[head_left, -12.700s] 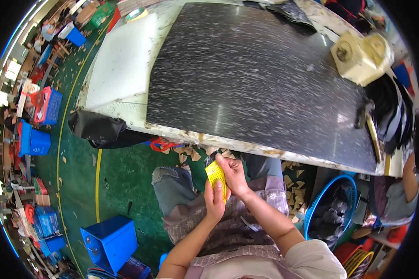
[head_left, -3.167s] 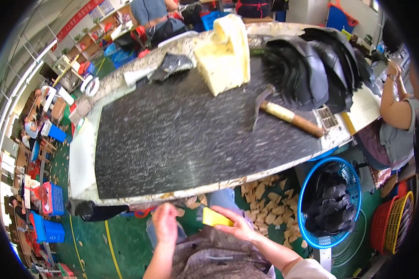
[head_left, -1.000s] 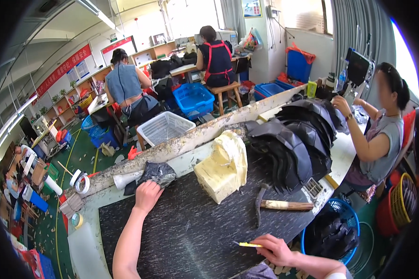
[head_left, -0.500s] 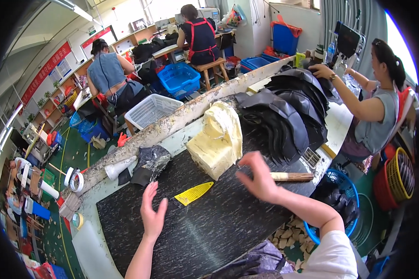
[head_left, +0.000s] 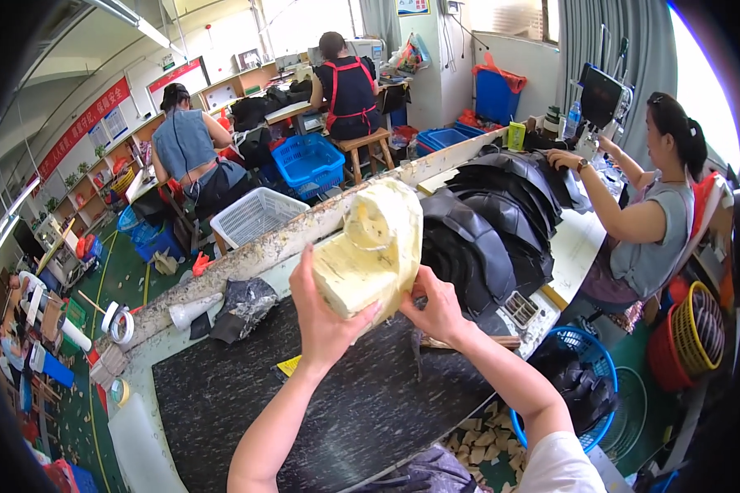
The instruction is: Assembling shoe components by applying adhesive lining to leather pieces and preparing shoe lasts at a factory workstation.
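Both my hands grip a bulky cream-yellow block (head_left: 370, 255) with a rounded raised part, wrapped in what looks like tape; I cannot make out its kind. My left hand (head_left: 325, 316) holds its left and lower side, fingers spread along it. My right hand (head_left: 436, 308) presses its lower right side with bent fingers. The block appears tilted over the dark speckled board (head_left: 247, 394); its lower edge is partly hidden. Behind my left wrist a yellow perforated strip (head_left: 288, 365) shows only at one end. Under my right forearm lies a wooden-handled hammer (head_left: 501, 341).
Stacked black moulded pieces (head_left: 485, 238) stand right of the block. Crumpled dark material (head_left: 244, 308) and a white cone-shaped piece (head_left: 196, 311) lie at left. A blue basket (head_left: 608, 370) sits below right. A co-worker (head_left: 641, 214) works at right; two people sit farther back.
My hands, apart and holding nothing before, have come together on the block. It has tilted and shifted toward me, covering part of the yellow strip.
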Demonstrator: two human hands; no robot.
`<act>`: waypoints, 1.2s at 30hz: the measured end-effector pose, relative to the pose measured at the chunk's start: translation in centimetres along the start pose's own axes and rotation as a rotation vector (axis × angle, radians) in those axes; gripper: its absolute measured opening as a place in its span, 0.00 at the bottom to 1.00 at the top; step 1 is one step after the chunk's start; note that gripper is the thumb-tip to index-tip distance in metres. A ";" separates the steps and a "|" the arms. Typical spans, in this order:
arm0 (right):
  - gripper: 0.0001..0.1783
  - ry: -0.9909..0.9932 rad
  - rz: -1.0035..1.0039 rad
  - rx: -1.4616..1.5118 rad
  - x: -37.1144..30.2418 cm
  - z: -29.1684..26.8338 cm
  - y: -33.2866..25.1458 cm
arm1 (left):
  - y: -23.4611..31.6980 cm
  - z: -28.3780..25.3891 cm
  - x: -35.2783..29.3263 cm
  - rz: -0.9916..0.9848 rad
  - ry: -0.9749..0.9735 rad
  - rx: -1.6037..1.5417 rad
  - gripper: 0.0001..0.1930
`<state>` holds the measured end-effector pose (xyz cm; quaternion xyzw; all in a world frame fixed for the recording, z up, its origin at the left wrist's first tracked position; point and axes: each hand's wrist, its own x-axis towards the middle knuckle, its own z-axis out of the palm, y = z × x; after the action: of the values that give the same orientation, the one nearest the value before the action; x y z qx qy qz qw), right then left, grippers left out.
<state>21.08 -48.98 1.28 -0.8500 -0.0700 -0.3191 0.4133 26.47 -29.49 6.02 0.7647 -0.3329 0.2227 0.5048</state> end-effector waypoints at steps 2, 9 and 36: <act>0.25 -0.041 -0.020 0.040 -0.5 -1.6 -2.3 | 0.8 -0.5 -0.9 -0.075 -0.002 -0.060 0.57; 0.24 -0.146 0.010 0.165 -5.5 -3.4 -5.6 | 4.5 -1.2 -6.9 -0.330 0.046 -0.374 0.56; 0.42 -0.098 0.035 -0.088 -15.5 -3.4 -4.8 | 8.2 0.9 -14.8 -0.061 0.119 0.117 0.56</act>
<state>5.36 -46.13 -3.32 -0.8831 -0.0609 -0.2727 0.3770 10.40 -28.34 0.80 0.7881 -0.2653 0.2712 0.4847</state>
